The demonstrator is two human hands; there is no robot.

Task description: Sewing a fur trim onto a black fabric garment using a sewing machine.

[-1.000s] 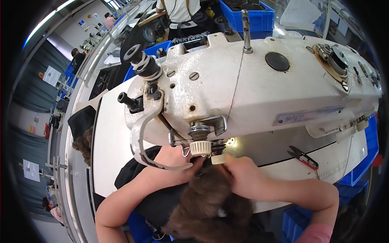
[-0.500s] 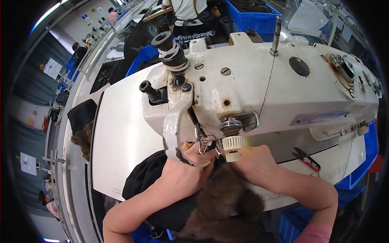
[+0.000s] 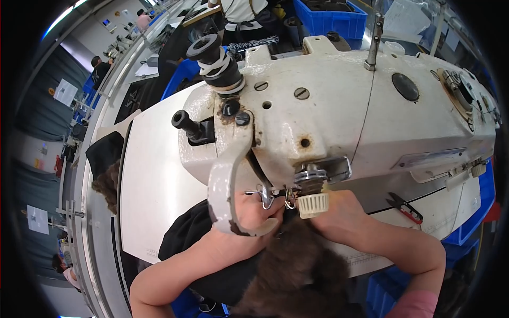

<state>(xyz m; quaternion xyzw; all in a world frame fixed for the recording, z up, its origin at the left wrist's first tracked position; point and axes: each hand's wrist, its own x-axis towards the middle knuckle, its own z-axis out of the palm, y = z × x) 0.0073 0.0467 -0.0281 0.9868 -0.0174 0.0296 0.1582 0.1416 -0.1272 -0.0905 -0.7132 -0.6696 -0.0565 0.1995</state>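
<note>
A white sewing machine (image 3: 281, 124) stands before me, its needle area low at the front. My left hand (image 3: 249, 217) is closed beside the needle, fingers curled at the edge of a black cloth (image 3: 185, 230) that bunches beneath my wrist. Brown fur (image 3: 286, 254) joins the dark material and hangs toward me between my forearms. On its right side my right hand (image 3: 342, 214) is bent closed at the fur's upper end; the ribbed cream tension knob (image 3: 313, 205) partly hides its fingers. A curved white guard (image 3: 222, 201) covers some of my left hand. Stitches cannot be made out.
Red-handled thread snips (image 3: 405, 208) lie on the white machine table (image 3: 154, 175), right of my right hand. Another black-and-brown fur piece (image 3: 108, 164) rests beyond the left edge. Blue crates (image 3: 334, 24) stand behind and at right. A co-worker (image 3: 244, 16) is beyond the machine.
The view has shifted slightly, so the machine head looks lower and larger. Both hands stay by the needle on the material, with little movement of their own.
</note>
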